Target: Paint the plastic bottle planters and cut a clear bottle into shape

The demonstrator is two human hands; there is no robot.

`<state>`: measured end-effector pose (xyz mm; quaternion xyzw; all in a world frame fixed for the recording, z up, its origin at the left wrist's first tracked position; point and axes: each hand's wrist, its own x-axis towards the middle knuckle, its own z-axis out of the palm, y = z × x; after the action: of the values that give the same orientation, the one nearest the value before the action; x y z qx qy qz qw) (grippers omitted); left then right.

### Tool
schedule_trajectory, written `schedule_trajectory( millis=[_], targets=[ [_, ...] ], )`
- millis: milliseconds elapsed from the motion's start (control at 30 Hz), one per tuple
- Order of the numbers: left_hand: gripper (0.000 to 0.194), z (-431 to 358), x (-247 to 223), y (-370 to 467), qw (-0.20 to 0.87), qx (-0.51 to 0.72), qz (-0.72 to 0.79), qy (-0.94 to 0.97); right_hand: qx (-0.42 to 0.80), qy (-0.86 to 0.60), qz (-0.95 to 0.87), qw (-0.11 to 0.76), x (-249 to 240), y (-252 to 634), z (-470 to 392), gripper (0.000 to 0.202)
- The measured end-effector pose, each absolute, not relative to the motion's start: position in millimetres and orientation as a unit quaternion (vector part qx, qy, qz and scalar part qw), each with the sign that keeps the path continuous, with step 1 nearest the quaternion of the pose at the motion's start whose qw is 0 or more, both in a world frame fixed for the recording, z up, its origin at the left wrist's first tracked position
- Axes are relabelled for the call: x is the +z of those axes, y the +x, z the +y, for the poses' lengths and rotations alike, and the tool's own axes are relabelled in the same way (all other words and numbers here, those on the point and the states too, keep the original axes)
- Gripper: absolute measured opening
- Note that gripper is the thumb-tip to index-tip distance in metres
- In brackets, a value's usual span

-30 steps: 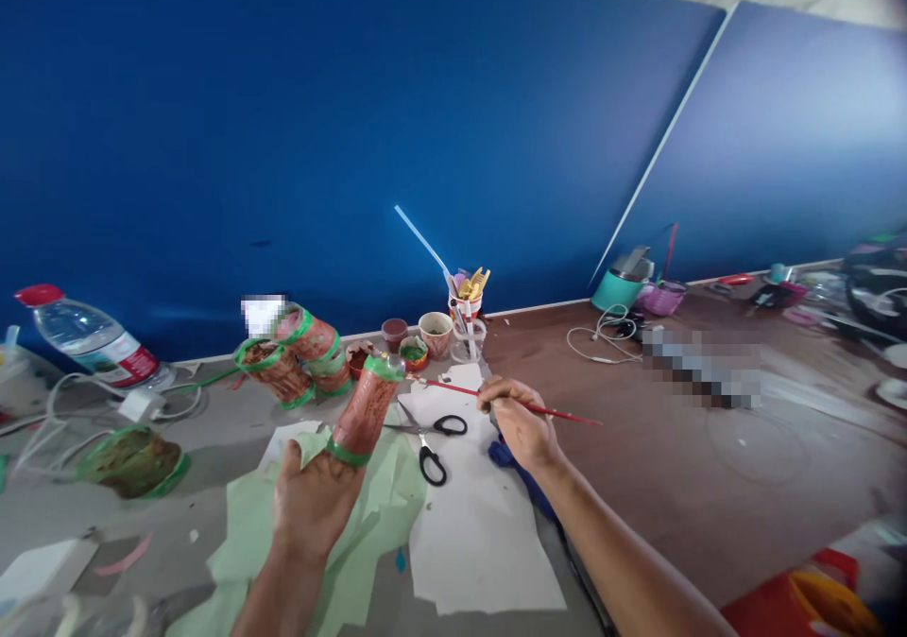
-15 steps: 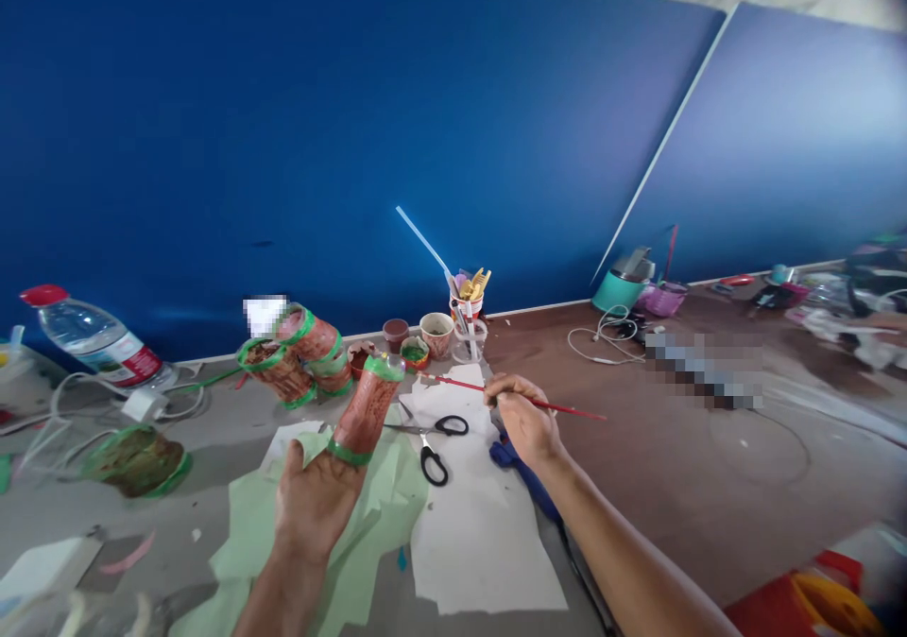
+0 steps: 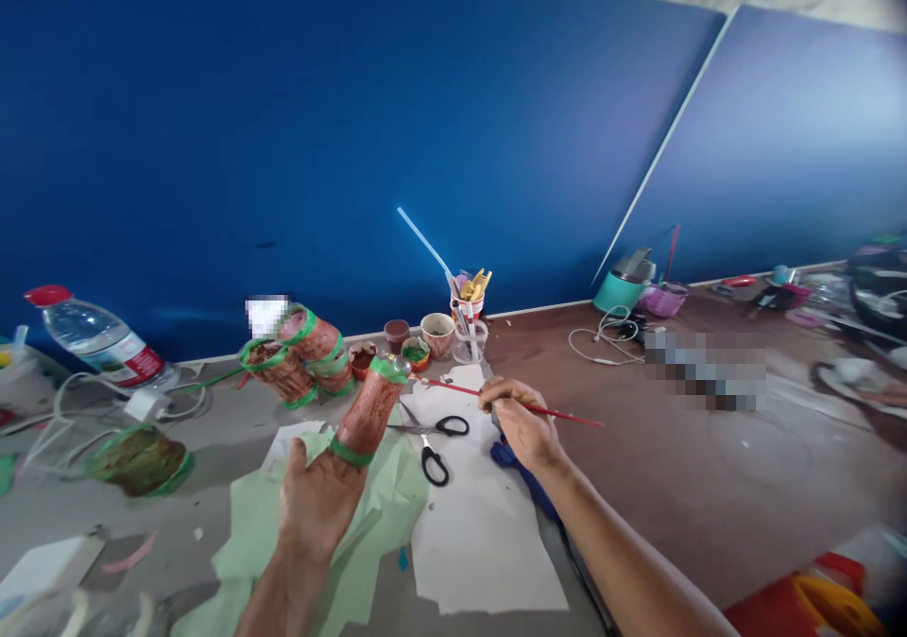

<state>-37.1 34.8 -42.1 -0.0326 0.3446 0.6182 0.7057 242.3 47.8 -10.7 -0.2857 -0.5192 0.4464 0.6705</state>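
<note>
A brown-painted bottle (image 3: 371, 410) with green bands at both ends rests tilted on my left hand (image 3: 318, 495), whose thumb stands apart from it. My right hand (image 3: 521, 420) pinches a thin red paintbrush (image 3: 567, 416), its tip pointing left near the bottle's clear neck. Black-handled scissors (image 3: 434, 448) lie open on white paper (image 3: 482, 542) between my hands. Behind the bottle stand a small cup of green paint (image 3: 416, 354), a cup of brown paint (image 3: 363, 360) and a paper cup (image 3: 437, 335). Green paper (image 3: 383, 524) lies beneath my left hand.
Painted containers (image 3: 280, 377) are stacked at the left, near a red-capped water bottle (image 3: 106, 339). A cup of plastic cutlery (image 3: 468, 301) stands against the blue partition (image 3: 318, 127). A teal cup (image 3: 620, 287) and white cable (image 3: 602, 349) are at the right.
My right hand and the brush have shifted slightly left, with the tip closer to the bottle's neck. At the far right, the blurred hand and items have changed position.
</note>
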Motion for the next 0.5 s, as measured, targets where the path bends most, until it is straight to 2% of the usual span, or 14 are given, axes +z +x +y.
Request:
schedule_trajectory(
  millis=[500],
  targets=[
    [0.039,34.4,-43.2,-39.2,0.709,0.624,0.327,-0.027,0.439,-0.294,-0.512,0.677,-10.0,242.5,48.1,0.017]
  ],
)
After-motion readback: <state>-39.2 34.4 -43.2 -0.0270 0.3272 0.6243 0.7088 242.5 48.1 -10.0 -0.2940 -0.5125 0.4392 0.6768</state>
